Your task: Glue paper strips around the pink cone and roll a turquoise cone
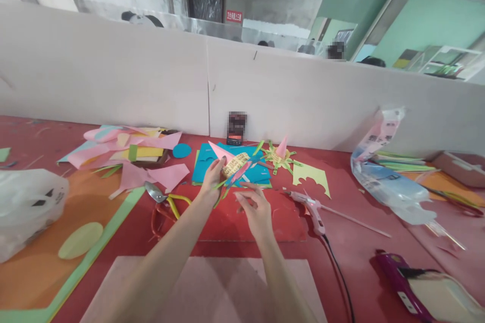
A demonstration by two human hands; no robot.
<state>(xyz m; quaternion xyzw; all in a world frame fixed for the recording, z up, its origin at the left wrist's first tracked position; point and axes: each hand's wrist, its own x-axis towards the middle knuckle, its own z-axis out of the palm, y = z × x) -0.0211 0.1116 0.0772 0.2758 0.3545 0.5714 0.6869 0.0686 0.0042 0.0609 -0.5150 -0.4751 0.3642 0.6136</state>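
In the middle of the head view, my left hand point(213, 180) is closed on a felt craft piece point(235, 165) with a pink cone, a patterned yellow band and green strips. The cone points up and to the left. Close to its lower right side is my right hand point(254, 208), fingers bent and thumb near the fingertips; whether anything small sits between them I cannot make out. A similar finished-looking piece point(281, 152), with its pink cone upright and green strips spread around, stands on the table to the right. Blue felt sheets point(206, 164) lie behind my hands.
A pink glue gun point(311, 208) with a glue stick and cord lies right of my hands. Scissors point(166, 202) rest at left, near pink felt scraps point(151, 175). A white plastic bag point(30, 207) stands far left, a purple device point(401, 280) lower right. A white partition point(284, 96) closes the back.
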